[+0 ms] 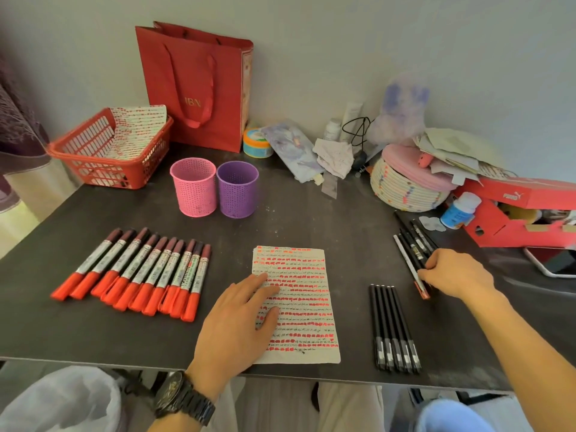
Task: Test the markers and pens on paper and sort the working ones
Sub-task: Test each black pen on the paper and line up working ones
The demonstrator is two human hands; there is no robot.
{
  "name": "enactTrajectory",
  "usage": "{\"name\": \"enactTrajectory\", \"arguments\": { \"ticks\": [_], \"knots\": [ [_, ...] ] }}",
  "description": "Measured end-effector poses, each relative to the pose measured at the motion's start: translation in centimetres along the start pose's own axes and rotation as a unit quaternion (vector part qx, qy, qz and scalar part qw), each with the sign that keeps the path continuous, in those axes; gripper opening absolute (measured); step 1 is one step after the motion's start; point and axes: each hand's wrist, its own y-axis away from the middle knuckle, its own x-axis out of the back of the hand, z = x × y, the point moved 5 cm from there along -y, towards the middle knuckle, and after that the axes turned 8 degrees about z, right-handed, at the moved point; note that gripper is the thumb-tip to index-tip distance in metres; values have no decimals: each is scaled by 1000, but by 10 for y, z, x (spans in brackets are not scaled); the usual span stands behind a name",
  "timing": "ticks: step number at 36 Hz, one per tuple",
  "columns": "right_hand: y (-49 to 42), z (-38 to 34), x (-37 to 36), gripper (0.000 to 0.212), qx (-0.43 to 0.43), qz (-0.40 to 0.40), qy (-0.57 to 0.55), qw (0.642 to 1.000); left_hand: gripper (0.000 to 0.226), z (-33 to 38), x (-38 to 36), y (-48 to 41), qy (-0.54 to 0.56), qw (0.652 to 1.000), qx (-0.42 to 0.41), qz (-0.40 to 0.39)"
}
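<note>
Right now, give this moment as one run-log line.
left hand presses paper | right hand grips loose black pens | red markers in row | pen row beside paper

Paper [308, 307]: white, rows of red dashes, black scribbles.
Markers [134, 272], 9 o'clock: red caps, white printed barrels, maroon ends.
Pens [394, 328], 3 o'clock: black.
Pink cup [193, 188], purple cup [237, 189], 11 o'clock: perforated dots.

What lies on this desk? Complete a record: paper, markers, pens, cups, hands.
paper: covered with red and black marks
red markers: capped, in a row left of paper
black pens: five side by side, right of paper
loose pens: further right
cups: pink cup, purple cup, side by side
left hand: flat on paper
right hand: fingers curled on loose pens
</note>
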Motion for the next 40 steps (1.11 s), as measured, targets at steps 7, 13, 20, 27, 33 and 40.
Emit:
{"name": "enactTrajectory", "arguments": {
  "ticks": [7, 13, 20, 27, 33, 40],
  "knots": [
    [-5, -10, 1, 30, 5, 25, 49, 998, 45, 1, 0, -1, 1, 1000, -4, 1],
    [1, -1, 2, 29, -21, 117, -106, 987, 46, 1, 0, 0, 0, 1000, 0, -1],
    [70, -27, -7, 31, -33, 11, -559, 829, 45, 2, 2, 2, 8, 1000, -15, 5],
    [159, -71, -30, 14, 2, -130, -740, 660, 37, 4, 8, 3, 72, 997, -11, 20],
    [226, -105, -51, 33, 20, -186, -759, 623, 28, 7, 34, 30, 226, 964, 44, 134],
    [280, -120, -80, 14, -6, -239, -764, 599, 16, 23, 53, 100, 300, 937, 88, 157]
  ]
}}
